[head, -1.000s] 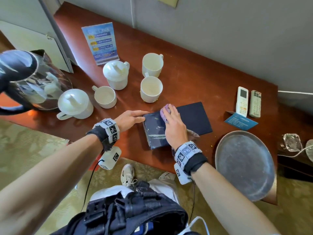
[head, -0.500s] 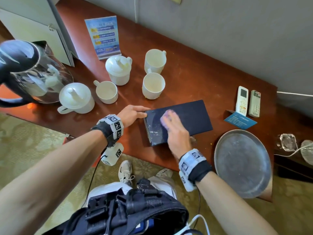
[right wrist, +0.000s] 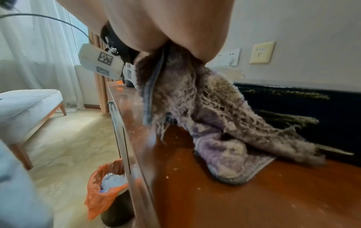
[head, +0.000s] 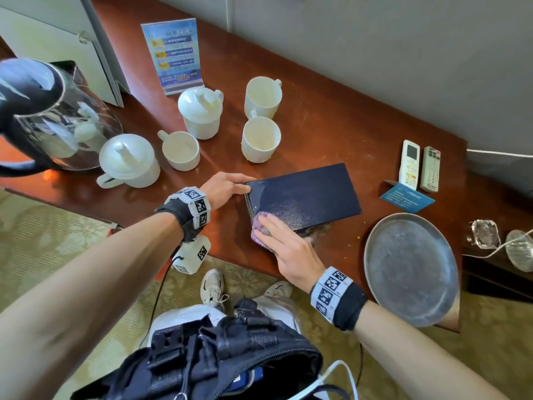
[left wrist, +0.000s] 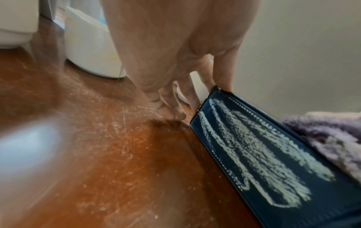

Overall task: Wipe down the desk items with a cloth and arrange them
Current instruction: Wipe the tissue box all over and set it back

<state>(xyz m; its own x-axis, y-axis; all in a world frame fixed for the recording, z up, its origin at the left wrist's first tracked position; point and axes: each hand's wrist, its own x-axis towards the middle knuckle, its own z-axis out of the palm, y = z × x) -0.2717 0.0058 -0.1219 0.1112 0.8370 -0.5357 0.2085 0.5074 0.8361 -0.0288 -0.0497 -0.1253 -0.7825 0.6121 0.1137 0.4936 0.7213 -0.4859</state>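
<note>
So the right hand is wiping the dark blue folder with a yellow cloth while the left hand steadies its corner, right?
Not quite: the cloth is purple, not yellow, as the head view shows. The right hand does wipe the dark blue folder while the left hand steadies its corner.

Bare forearms. Black wristband (head: 184, 217) with white square-coded marker panels behind left grip; matching wristband (head: 339, 297) behind right grip. White marker-tagged camera unit (head: 191, 255) with black cable beneath left wrist. White trousers (head: 187, 316), white laced sneakers (head: 212, 287).
</note>
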